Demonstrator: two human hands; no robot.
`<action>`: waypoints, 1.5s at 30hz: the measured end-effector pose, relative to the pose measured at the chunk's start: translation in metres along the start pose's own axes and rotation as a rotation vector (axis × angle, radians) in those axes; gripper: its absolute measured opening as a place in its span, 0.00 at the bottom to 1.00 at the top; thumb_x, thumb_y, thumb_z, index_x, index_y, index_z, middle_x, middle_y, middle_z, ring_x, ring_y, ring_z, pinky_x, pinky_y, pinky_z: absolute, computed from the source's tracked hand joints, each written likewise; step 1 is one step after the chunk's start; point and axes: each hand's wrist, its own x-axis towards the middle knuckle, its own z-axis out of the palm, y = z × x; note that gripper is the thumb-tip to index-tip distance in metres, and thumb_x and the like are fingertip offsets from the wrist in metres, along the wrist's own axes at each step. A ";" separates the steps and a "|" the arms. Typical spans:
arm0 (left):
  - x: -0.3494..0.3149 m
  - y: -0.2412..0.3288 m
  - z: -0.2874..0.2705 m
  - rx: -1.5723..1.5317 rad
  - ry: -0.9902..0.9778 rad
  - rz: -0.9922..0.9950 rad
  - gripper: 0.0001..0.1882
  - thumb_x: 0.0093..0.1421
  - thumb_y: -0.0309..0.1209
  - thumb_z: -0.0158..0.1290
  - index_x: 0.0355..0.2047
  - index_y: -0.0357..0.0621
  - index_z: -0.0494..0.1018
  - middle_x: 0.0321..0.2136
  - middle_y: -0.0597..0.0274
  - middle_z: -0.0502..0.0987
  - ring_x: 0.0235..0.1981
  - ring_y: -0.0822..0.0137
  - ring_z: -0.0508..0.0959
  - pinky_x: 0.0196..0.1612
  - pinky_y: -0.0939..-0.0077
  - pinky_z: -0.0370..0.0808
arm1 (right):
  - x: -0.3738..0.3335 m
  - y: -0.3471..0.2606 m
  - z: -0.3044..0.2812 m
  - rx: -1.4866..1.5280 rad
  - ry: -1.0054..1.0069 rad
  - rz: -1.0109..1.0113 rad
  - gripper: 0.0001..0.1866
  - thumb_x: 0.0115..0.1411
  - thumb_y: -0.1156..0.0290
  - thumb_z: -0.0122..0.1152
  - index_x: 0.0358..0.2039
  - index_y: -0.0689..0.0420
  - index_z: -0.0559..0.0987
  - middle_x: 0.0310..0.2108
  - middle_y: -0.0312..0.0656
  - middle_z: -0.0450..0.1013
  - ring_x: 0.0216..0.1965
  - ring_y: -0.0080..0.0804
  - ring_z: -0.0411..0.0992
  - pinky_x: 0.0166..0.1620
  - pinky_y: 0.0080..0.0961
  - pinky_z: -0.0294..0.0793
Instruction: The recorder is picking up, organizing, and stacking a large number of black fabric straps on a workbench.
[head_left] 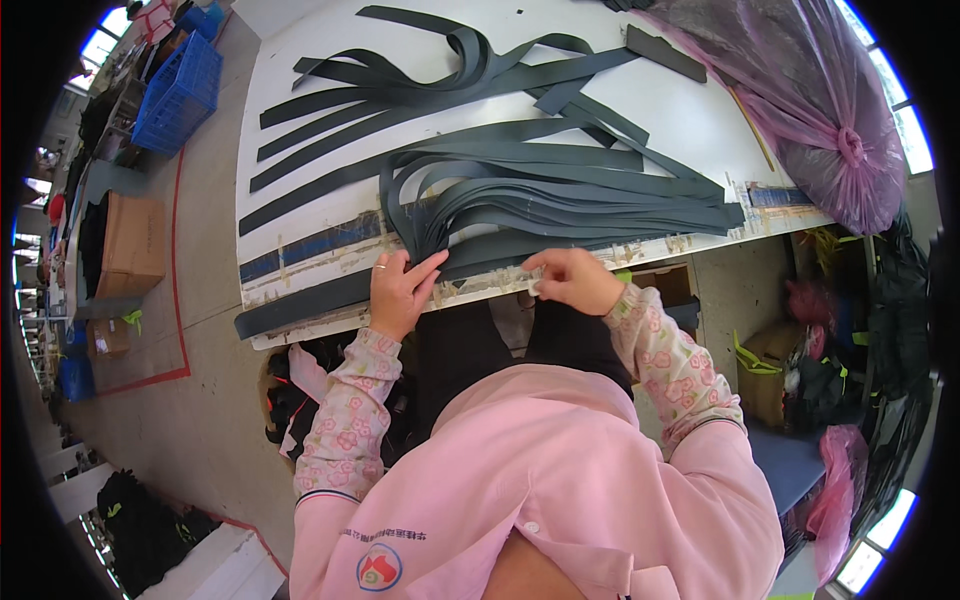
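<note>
A bundle of dark grey-green fabric strips (560,195) lies looped over itself on the white table (330,60). My left hand (402,292), with a ring on one finger, is at the table's near edge. Its fingers are stretched and apart, the tips by the folded end of the bundle, and nothing shows in its grip. To the right, my right hand (578,280) is closed in a pinch at the same edge. Something small and pale shows at its fingertips, too small to name. One flat strip (310,305) runs along the near edge, left of my left hand.
More loose strips (400,95) spread over the far half of the table. A large tied pink plastic bag (840,130) rests at the right end. To the left on the floor side are a blue crate (180,95) and a cardboard box (132,245).
</note>
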 end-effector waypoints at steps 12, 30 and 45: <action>-0.010 -0.003 -0.006 0.064 0.003 -0.006 0.24 0.55 0.28 0.59 0.53 0.63 0.80 0.27 0.60 0.63 0.30 0.57 0.66 0.35 0.63 0.65 | 0.082 -0.039 0.071 -0.224 0.278 -0.284 0.26 0.56 0.74 0.61 0.56 0.59 0.73 0.22 0.46 0.74 0.25 0.41 0.75 0.31 0.34 0.73; -0.007 -0.005 -0.006 -0.018 0.069 -0.025 0.22 0.58 0.30 0.57 0.53 0.61 0.79 0.26 0.59 0.64 0.29 0.56 0.66 0.34 0.62 0.66 | 0.083 -0.024 0.119 -0.284 0.320 -0.246 0.06 0.55 0.72 0.63 0.35 0.54 0.79 0.23 0.39 0.77 0.28 0.41 0.76 0.43 0.37 0.67; -0.007 -0.003 -0.006 -0.039 0.044 -0.012 0.23 0.56 0.31 0.60 0.53 0.62 0.79 0.26 0.60 0.65 0.28 0.57 0.66 0.35 0.62 0.67 | 0.032 0.013 0.005 -0.001 0.332 -0.035 0.05 0.59 0.77 0.63 0.36 0.63 0.80 0.25 0.35 0.76 0.27 0.17 0.71 0.31 0.18 0.72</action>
